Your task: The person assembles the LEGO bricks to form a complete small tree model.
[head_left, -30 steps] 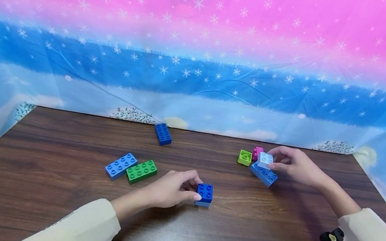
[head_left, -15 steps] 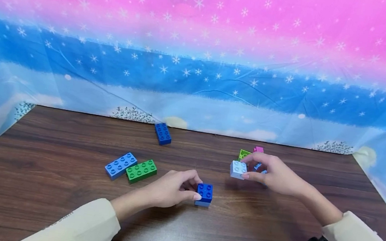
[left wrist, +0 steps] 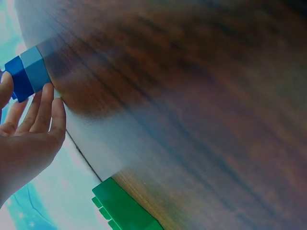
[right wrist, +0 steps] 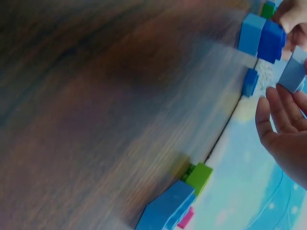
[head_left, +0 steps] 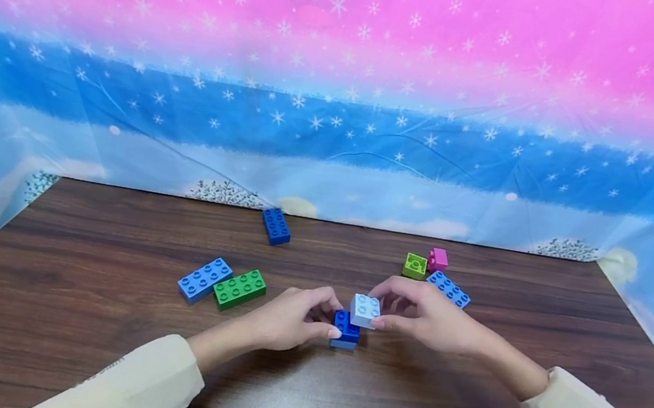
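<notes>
In the head view my left hand [head_left: 294,320] grips a small stack: a dark blue square toy brick [head_left: 341,333] on top of a light blue brick [head_left: 342,345]. The left wrist view shows thumb and fingers on opposite sides of this stack [left wrist: 26,74], which stands on the table. Between thumb and fingers, my right hand [head_left: 426,317] pinches a pale blue four-stud brick [head_left: 364,311]. It hangs above the stack's right side, overlapping the dark blue brick in the head view. From the right wrist, the pale blue brick [right wrist: 293,72] appears tilted and apart from the stack.
Left on the wooden table [head_left: 109,258] lie a blue brick [head_left: 205,280] and a green brick [head_left: 240,289], side by side. A dark blue brick [head_left: 276,227] lies far back. Behind my right hand are lime green [head_left: 414,266], pink [head_left: 437,260] and blue [head_left: 449,289] bricks.
My right hand has lifted the pale blue brick off the area of the blue and pink bricks and carried it left and nearer, over the stack. My left hand has stayed put.
</notes>
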Action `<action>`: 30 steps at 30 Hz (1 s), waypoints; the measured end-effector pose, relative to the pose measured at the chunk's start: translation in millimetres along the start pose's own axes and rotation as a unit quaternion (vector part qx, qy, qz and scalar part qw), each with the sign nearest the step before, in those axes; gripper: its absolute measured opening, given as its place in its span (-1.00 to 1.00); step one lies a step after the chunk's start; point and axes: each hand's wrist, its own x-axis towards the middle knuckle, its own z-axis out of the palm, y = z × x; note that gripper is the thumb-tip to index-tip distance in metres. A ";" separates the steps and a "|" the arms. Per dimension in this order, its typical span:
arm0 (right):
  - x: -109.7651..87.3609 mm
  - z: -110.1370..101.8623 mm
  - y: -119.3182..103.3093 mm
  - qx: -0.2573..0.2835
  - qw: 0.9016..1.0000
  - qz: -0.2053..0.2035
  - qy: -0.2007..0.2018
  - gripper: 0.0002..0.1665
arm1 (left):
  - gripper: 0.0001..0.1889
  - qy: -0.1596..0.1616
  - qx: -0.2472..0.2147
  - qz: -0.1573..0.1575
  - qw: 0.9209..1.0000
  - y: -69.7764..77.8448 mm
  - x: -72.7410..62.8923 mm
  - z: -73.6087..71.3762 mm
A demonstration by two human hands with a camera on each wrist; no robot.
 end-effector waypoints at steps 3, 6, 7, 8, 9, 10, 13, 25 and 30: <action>0.9 3.4 -1.9 0.003 1.000 -0.007 -0.004 -0.65 | -0.83 0.000 0.000 -0.003 1.000 -0.3 -0.1 0.1; 1.3 6.6 -2.3 0.008 1.000 -0.008 -0.008 -0.66 | -0.81 0.001 0.002 -0.003 1.000 -0.6 0.5 0.4; 1.5 7.7 -2.5 0.008 1.000 -0.008 -0.009 -0.66 | -0.81 0.002 0.002 -0.003 1.000 -0.7 0.7 0.5; 1.6 8.8 -3.0 0.010 1.000 -0.008 -0.010 -0.67 | -0.80 0.003 0.003 -0.002 1.000 -0.7 0.8 0.6; 1.7 9.8 -3.5 0.010 1.000 -0.007 -0.011 -0.67 | -0.80 0.004 0.004 -0.001 1.000 -0.8 0.9 0.7; 1.8 10.7 -4.0 0.011 1.000 -0.006 -0.012 -0.67 | -0.80 0.005 0.005 0.000 1.000 -0.8 0.9 0.8; 2.3 13.2 -5.5 0.017 1.000 -0.004 -0.014 -0.67 | -0.81 0.008 0.007 0.003 1.000 -0.9 0.7 1.1; 5.0 17.9 -5.7 0.035 0.999 -0.011 -0.020 -0.69 | -0.85 0.010 0.026 0.017 0.999 -1.4 1.1 2.3; 5.5 18.5 -5.7 0.035 0.999 -0.018 -0.017 -0.69 | -0.85 0.012 0.022 0.015 1.000 -2.1 0.2 2.5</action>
